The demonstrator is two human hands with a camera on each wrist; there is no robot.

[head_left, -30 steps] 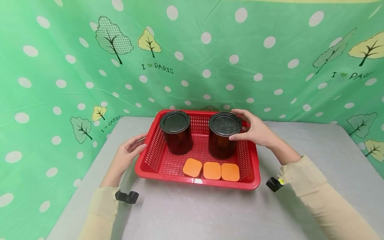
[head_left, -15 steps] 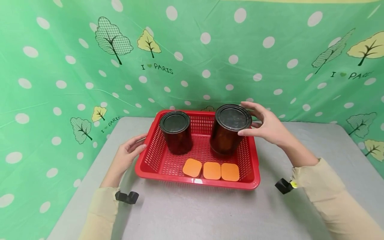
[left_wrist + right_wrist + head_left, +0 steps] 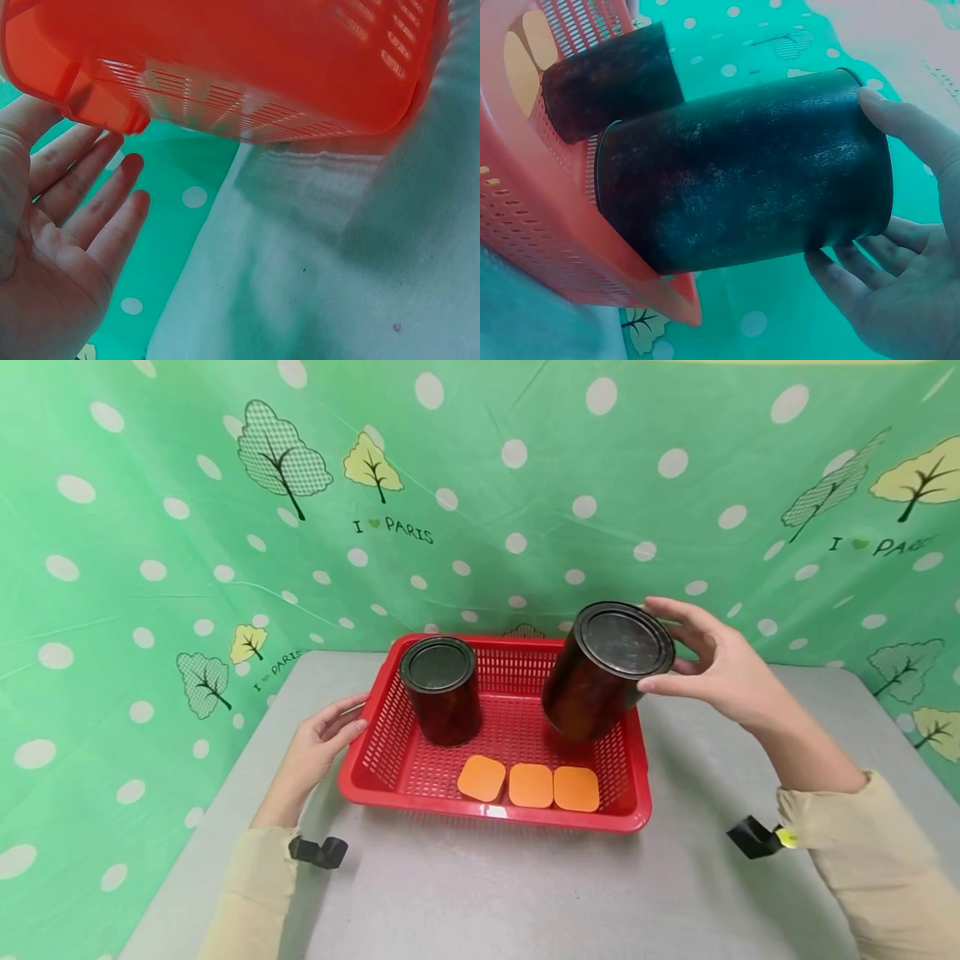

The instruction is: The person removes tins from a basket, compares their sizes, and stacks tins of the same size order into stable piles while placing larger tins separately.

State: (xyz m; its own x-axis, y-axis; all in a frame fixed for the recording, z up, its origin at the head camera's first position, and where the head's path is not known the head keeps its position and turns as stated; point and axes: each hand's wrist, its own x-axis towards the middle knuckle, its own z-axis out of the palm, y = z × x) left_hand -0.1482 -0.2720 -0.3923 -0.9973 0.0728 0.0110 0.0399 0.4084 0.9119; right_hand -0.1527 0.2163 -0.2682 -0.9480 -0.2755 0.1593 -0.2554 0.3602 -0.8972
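Observation:
My right hand (image 3: pixel 731 681) grips a dark canister (image 3: pixel 596 681) by its lidded top, thumb on the near side and fingers on the far side. The canister (image 3: pixel 742 176) tilts, its black lid leaning to the right, and it overlaps the right end of the red basket (image 3: pixel 491 812). A second dark canister (image 3: pixel 444 697) with a black lid stands upright in the basket's left half. At the left rim, my left hand (image 3: pixel 318 752) touches the basket with its thumb on the edge; in the left wrist view its fingers (image 3: pixel 112 199) stretch out below the rim.
Three orange rounded-square pieces (image 3: pixel 531 786) lie along the basket's front wall. The basket stands on a grey-covered table (image 3: pixel 480 893). A green dotted cloth (image 3: pixel 517 527) hangs close behind the table and along its left side.
My right hand has lifted the right canister and moved it up and to the right, tilting it. My left hand, the basket, the other canister and the orange pieces have stayed in place.

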